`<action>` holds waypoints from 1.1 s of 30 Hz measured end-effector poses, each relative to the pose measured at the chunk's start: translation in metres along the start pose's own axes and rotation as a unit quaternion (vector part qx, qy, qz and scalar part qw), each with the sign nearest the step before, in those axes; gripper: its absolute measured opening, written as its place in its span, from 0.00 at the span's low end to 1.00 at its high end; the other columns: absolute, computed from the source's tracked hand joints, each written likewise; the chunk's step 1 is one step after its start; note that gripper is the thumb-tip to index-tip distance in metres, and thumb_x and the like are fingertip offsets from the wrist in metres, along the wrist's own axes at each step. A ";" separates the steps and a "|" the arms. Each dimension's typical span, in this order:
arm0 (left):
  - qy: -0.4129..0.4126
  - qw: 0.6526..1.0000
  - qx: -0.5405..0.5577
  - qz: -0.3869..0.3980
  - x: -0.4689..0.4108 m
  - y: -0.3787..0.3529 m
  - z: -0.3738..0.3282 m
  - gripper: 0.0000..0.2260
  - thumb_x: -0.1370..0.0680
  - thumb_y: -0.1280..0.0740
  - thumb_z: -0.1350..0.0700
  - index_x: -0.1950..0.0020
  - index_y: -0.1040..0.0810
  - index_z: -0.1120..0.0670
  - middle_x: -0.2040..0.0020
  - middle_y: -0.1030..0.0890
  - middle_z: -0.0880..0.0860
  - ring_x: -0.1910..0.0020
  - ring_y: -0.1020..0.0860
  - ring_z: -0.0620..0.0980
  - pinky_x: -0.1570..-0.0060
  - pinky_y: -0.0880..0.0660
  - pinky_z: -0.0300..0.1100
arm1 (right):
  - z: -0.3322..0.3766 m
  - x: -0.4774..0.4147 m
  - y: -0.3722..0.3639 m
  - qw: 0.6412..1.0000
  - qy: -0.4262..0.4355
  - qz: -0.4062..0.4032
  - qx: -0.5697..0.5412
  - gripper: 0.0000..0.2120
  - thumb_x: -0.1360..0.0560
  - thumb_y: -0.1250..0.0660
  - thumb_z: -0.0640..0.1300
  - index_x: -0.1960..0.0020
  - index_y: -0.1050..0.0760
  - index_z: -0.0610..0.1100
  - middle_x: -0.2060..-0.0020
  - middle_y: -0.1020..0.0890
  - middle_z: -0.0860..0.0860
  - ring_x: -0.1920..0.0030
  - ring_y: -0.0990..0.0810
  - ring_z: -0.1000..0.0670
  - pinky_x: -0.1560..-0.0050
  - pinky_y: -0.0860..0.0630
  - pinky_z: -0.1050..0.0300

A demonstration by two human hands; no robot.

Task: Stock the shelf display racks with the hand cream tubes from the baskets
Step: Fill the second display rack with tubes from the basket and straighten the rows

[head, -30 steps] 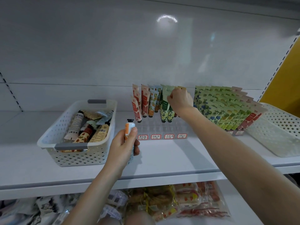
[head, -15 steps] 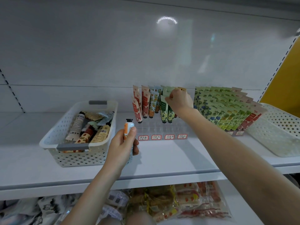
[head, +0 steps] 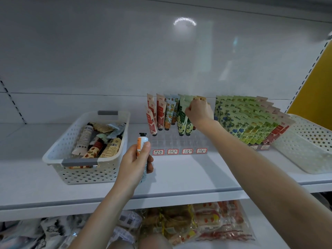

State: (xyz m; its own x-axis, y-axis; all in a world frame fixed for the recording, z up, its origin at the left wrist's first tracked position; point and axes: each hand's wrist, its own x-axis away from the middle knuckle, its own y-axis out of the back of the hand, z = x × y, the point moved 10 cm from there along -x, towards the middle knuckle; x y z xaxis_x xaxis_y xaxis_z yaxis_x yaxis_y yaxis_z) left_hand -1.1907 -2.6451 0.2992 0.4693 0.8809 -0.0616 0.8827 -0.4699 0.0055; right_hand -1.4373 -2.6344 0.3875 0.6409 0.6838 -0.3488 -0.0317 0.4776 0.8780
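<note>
My left hand (head: 133,163) grips a white and orange hand cream tube (head: 141,143), black cap up, over the shelf in front of the clear display rack (head: 179,141). My right hand (head: 198,112) reaches to the back of that rack and pinches the top of a pale green tube (head: 183,115) standing in it. Red, blue-orange and green tubes (head: 161,114) stand in the rack's rear rows; its front slots hold nothing. The white perforated basket (head: 86,174) on the left holds several loose tubes (head: 98,139).
A second rack full of green and red tubes (head: 248,121) stands to the right. Beyond it sits another white perforated basket (head: 305,150). Red-bordered price labels (head: 179,151) line the rack front. Snack packets (head: 197,221) fill the shelf below. A yellow panel (head: 318,83) borders the right.
My right hand shifted slightly down and right along the green tubes. My left hand with its tube stayed almost still.
</note>
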 end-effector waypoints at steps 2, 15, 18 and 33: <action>0.002 1.000 -0.001 0.000 0.000 0.001 0.001 0.10 0.20 0.41 0.49 0.54 0.26 0.54 0.65 0.24 0.52 0.70 0.26 0.46 0.71 0.26 0.32 | -0.001 0.000 0.000 1.000 0.004 0.000 -0.005 0.18 0.24 0.44 0.35 0.72 0.40 0.42 0.75 0.35 0.49 0.75 0.36 0.51 0.75 0.39 0.63; -0.003 1.000 0.001 -0.006 -0.001 0.004 0.001 0.10 0.20 0.41 0.48 0.54 0.26 0.53 0.65 0.24 0.52 0.71 0.26 0.43 0.72 0.27 0.31 | 0.003 0.002 0.004 1.000 0.015 -0.012 -0.011 0.20 0.23 0.42 0.40 0.73 0.40 0.42 0.76 0.36 0.48 0.76 0.37 0.50 0.75 0.41 0.63; -0.007 1.000 0.001 -0.005 -0.001 0.003 -0.001 0.10 0.20 0.41 0.49 0.54 0.26 0.54 0.65 0.24 0.52 0.73 0.26 0.42 0.73 0.27 0.29 | 0.004 0.002 0.005 1.000 0.015 -0.016 -0.012 0.20 0.24 0.41 0.40 0.74 0.40 0.42 0.76 0.36 0.48 0.76 0.37 0.50 0.75 0.40 0.63; 0.027 0.957 0.283 0.054 0.014 -0.006 -0.031 0.08 0.22 0.40 0.53 0.51 0.23 0.54 0.67 0.18 0.47 0.66 0.20 0.42 0.62 0.22 0.37 | 0.026 0.100 0.004 0.927 0.059 0.022 -0.369 0.10 0.22 0.37 0.42 0.58 0.21 0.39 0.65 0.18 0.46 0.68 0.22 0.55 0.63 0.24 0.62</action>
State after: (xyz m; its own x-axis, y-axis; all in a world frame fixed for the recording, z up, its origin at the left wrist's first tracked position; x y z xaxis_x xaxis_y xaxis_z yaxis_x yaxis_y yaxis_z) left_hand -1.1887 -2.6284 0.3297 0.5716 0.8196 -0.0388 0.6812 -0.5003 -0.5344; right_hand -1.3529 -2.5785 0.3641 0.5393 0.7467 -0.3892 -0.6008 0.6651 0.4435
